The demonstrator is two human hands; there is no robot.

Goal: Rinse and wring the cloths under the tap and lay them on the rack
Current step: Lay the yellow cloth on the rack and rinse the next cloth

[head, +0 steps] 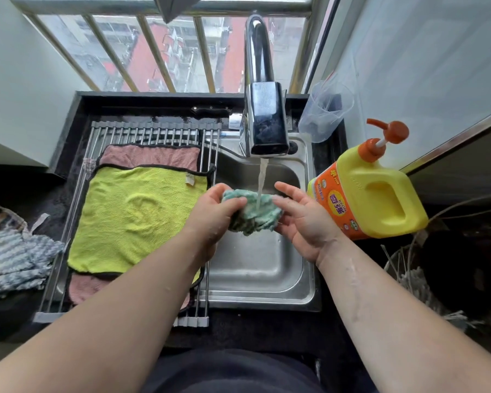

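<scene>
A bunched green cloth [253,214] sits under the running stream from the chrome tap [264,120], above the steel sink [261,273]. My left hand [213,217] grips its left side with curled fingers. My right hand [301,219] touches its right side with the thumb and fingers, the index finger stretched out. On the roll-up rack [153,131] over the sink's left half a yellow-green cloth [136,217] lies flat on top of a pink cloth [150,156].
A yellow detergent jug with an orange pump [374,194] stands right of the sink. A clear plastic cup [323,114] is behind it. Striped cloths [14,256] are heaped on the dark counter at the left. Window bars run behind the tap.
</scene>
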